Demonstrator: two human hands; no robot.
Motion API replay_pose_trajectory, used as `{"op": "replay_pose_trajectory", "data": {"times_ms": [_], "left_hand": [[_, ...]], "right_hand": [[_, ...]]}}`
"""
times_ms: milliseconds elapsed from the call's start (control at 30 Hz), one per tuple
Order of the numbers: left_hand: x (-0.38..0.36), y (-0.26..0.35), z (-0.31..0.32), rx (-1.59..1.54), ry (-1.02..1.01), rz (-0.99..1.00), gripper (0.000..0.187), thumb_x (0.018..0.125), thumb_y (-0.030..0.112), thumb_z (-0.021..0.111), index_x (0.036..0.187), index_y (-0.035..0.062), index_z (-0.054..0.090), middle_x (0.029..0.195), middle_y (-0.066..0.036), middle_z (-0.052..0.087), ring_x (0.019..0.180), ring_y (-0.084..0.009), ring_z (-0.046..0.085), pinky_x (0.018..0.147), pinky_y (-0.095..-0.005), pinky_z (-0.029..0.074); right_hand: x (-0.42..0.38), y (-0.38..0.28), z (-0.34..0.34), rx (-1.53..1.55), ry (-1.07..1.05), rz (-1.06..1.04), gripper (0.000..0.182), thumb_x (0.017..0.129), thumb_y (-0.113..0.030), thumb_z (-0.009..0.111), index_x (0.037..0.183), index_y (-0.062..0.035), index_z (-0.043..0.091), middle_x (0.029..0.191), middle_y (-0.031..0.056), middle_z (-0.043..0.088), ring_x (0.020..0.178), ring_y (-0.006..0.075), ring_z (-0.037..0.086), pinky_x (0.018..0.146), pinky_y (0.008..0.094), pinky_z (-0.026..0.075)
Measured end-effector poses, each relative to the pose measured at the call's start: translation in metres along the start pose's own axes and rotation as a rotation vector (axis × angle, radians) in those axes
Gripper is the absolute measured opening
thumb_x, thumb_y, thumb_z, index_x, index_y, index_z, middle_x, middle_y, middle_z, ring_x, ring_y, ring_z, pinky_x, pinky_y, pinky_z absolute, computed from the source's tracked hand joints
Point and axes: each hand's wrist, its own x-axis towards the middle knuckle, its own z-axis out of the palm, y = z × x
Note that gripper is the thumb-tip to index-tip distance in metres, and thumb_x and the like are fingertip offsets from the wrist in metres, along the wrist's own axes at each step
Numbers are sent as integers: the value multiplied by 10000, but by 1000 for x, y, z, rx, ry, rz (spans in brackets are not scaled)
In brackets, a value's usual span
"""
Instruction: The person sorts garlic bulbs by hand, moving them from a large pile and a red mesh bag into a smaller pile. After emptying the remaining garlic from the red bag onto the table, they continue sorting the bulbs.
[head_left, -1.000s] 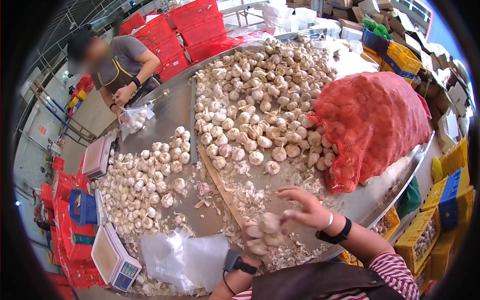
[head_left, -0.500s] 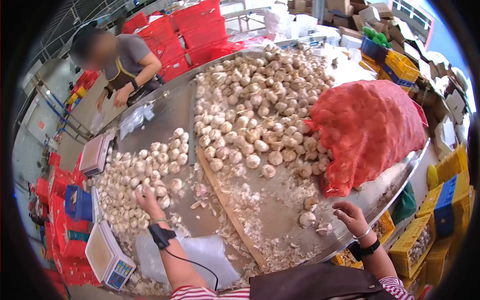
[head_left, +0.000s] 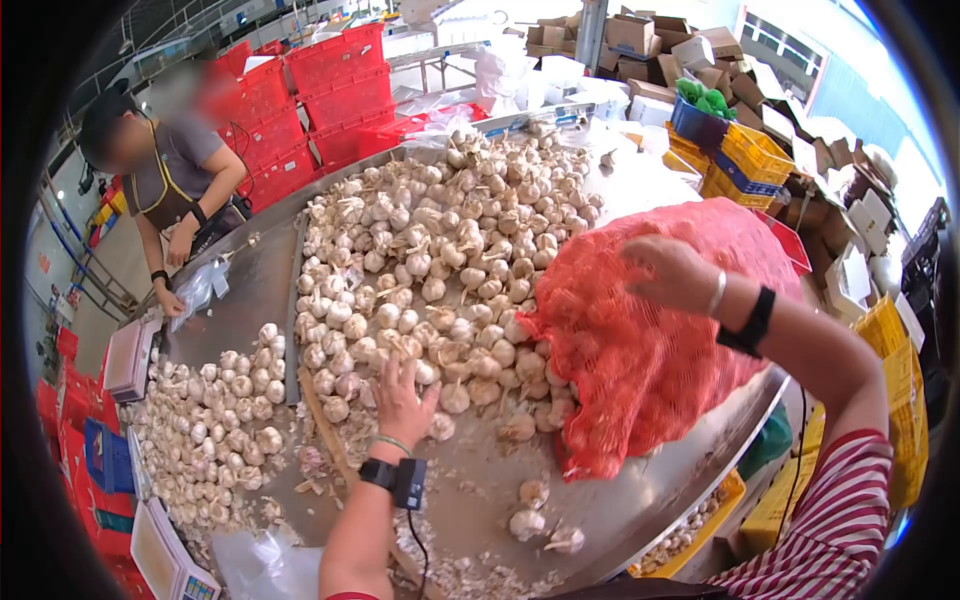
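Observation:
My left hand point(head_left: 403, 402) lies spread, fingers apart, on the near edge of a big heap of garlic bulbs point(head_left: 440, 240) on a round metal table point(head_left: 250, 290). My right hand point(head_left: 676, 272) rests on top of a bulging red mesh sack of garlic point(head_left: 650, 350) at the right, fingers curled into the netting. A few loose bulbs point(head_left: 530, 515) lie near the table's front edge. A wooden strip point(head_left: 322, 420) separates the big heap from a smaller pile of garlic point(head_left: 210, 420) on the left.
Another person point(head_left: 170, 170) stands at the far left of the table with a clear bag point(head_left: 198, 285). Two scales point(head_left: 128, 355) point(head_left: 165, 550) sit on the left rim. Red crates point(head_left: 300, 100), yellow crates point(head_left: 750, 155) and cardboard boxes point(head_left: 650, 35) surround the table.
My left hand has moved from the left pile to the big heap. My right hand has risen from the table's front onto the red sack. The view has shifted toward the sack.

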Motion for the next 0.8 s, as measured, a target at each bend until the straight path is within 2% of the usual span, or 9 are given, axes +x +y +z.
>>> {"op": "replay_pose_trajectory", "data": {"times_ms": [267, 433, 500, 567, 600, 633, 700, 767, 800], "left_hand": [[165, 57, -19, 215, -205, -11, 658, 881, 488, 554, 1373, 66, 441, 1509, -209, 275, 1418, -395, 191, 1111, -629, 149], [278, 80, 15, 116, -281, -69, 743, 871, 610, 499, 1403, 99, 412, 1554, -182, 194, 1451, -369, 112, 1123, -638, 96], [318, 74, 39, 297, -237, 52, 800, 866, 635, 483, 1477, 149, 310, 1560, -188, 169, 1444, -411, 89, 1120, -641, 100], [345, 67, 62, 223, -315, -19, 884, 836, 700, 469, 1503, 161, 254, 1564, -193, 150, 1442, -435, 41, 1120, -646, 72], [353, 62, 72, 246, -329, -79, 966, 799, 759, 451, 1519, 164, 205, 1561, -224, 121, 1438, -452, 5, 1140, -610, 66], [364, 49, 88, 191, -320, -68, 989, 780, 783, 448, 1514, 158, 227, 1534, -271, 167, 1434, -457, 24, 1164, -549, 66], [379, 47, 91, 288, -376, -14, 958, 777, 766, 470, 1487, 144, 307, 1476, -302, 284, 1421, -473, 72, 1175, -500, 66], [378, 37, 102, 275, -227, 91, 887, 798, 706, 478, 1393, 50, 448, 1317, -245, 520, 1344, -334, 369, 1180, -461, -58], [373, 35, 103, 229, -161, 89, 836, 795, 639, 504, 1384, 47, 459, 1318, -253, 516, 1323, -320, 405, 1187, -437, -36]], "right_hand": [[172, 157, 16, -363, -340, 464, 677, 813, -361, 699, 1351, -42, 444, 1282, 217, 555, 1240, 352, 490, 1045, 398, 385], [229, 248, 65, -312, -383, 696, 818, 844, -577, 569, 1383, 16, 404, 1358, 236, 497, 1268, 329, 485, 1051, 391, 384], [236, 278, 91, -263, -401, 830, 847, 843, -623, 538, 1427, -32, 372, 1412, 213, 453, 1305, 332, 444, 1062, 362, 376], [238, 383, 151, -147, -363, 927, 1029, 809, -750, 462, 1473, 3, 237, 1451, 242, 384, 1344, 359, 390, 1060, 448, 380], [235, 301, 131, 143, -326, 1058, 1049, 791, -754, 486, 1504, -54, 167, 1504, 227, 298, 1341, 397, 375, 966, 608, 425], [237, 286, 145, 269, -313, 1048, 1037, 786, -729, 524, 1514, -98, 141, 1504, 202, 299, 1321, 424, 384, 860, 670, 465], [244, 300, 176, -18, -581, 734, 997, 775, -704, 568, 1516, -174, 162, 1467, 176, 359, 1321, 396, 390, 870, 649, 472], [244, 286, 181, 175, -453, 885, 957, 765, -693, 595, 1490, -202, 208, 1459, 162, 366, 1307, 396, 395, 865, 640, 474], [248, 273, 178, 381, -293, 1009, 918, 756, -683, 622, 1464, -230, 254, 1451, 148, 373, 1294, 397, 401, 859, 631, 475]]}}
